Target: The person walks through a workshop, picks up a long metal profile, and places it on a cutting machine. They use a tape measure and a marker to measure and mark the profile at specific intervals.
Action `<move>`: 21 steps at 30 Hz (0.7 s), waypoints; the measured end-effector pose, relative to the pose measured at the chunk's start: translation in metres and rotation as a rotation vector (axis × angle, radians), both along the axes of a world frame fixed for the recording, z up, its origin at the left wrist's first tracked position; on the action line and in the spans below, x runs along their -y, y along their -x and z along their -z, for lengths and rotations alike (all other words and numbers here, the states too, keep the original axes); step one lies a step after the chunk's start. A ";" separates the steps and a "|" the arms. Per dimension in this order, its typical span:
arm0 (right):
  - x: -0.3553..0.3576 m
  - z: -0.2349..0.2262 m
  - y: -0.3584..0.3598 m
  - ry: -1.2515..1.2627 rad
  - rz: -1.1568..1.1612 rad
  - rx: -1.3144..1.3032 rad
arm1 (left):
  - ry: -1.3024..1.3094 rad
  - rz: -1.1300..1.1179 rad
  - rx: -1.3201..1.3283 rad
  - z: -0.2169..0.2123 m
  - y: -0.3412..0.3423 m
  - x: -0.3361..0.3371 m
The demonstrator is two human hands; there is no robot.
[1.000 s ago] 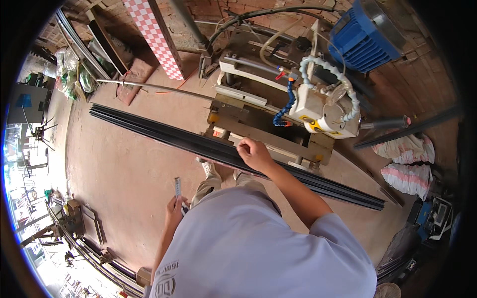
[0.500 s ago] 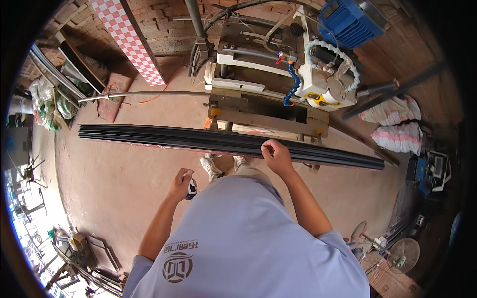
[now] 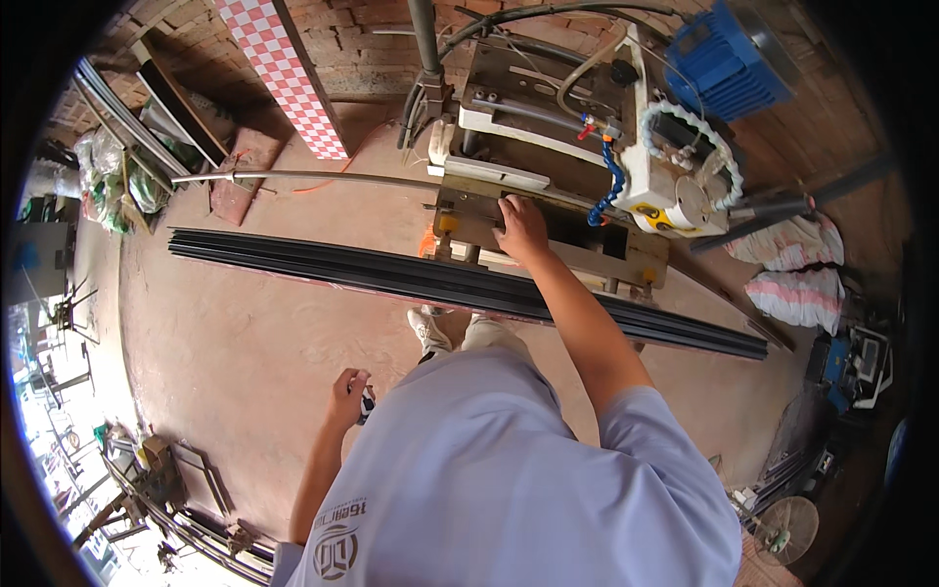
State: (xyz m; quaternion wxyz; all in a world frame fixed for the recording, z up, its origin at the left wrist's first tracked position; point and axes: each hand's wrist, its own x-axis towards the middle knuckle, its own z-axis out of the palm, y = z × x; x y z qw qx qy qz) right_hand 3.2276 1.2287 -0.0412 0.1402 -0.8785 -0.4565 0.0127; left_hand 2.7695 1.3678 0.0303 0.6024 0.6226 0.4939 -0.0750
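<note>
Over the front ledge of a machine (image 3: 479, 207), my right hand (image 3: 523, 230) reaches out with thumb and fingers apart. Whether the fingertips touch the metal ledge is hard to tell. Below that forearm lies a bundle of long black profiles (image 3: 391, 275), running across from left to right. My left hand (image 3: 346, 396) hangs low beside my body, fingers curled around a small black-and-white object (image 3: 367, 404). Most of that object is hidden, so its kind is unclear.
A blue motor (image 3: 729, 59) and a blue segmented hose (image 3: 608, 181) sit on the machine. One long metal rod (image 3: 313, 176) extends leftward from it. Woven sacks (image 3: 797, 293) lie at right. A red-and-white checkered post (image 3: 289, 78) stands at the back left.
My right hand has moved forward from above the black profiles to the machine's ledge, its fingers spreading. My left hand has dropped slightly lower and to the left.
</note>
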 end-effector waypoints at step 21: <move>-0.007 0.057 -0.016 -0.257 0.080 -0.357 | -0.015 -0.148 -0.016 0.026 0.012 0.091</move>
